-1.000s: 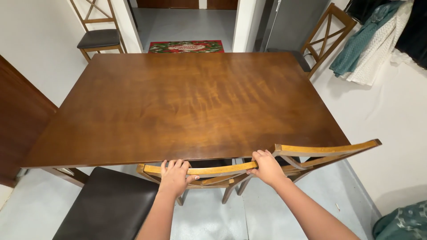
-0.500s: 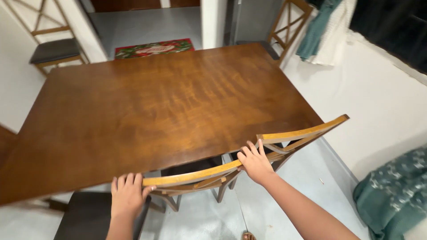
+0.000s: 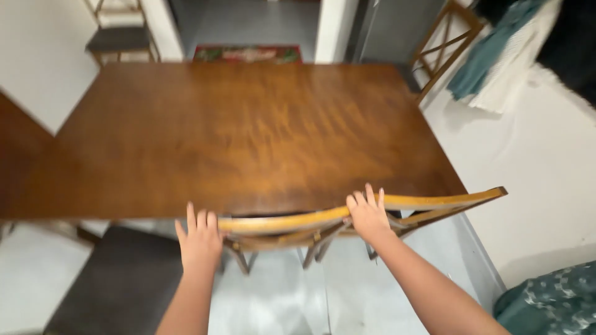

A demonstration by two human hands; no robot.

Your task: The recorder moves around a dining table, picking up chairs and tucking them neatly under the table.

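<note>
We grip the curved top rail of the wooden chair (image 3: pixel 292 222) with both hands: left hand (image 3: pixel 200 242) fingers wrapped on its left end, right hand (image 3: pixel 369 216) fingers curled over its middle. Just beyond our fingers the brown desk (image 3: pixel 248 136) edge blocks it; a dark-seated chair (image 3: pixel 121 285) sits beside the left fingers

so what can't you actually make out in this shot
- Head view: chair seat and legs, hidden under the table.
- Left hand grip on the top rail: motion blur; closed or merely resting, cannot tell.
- Dark seat: cut off by the bottom edge.
- Doormat pattern: blurred.
</note>
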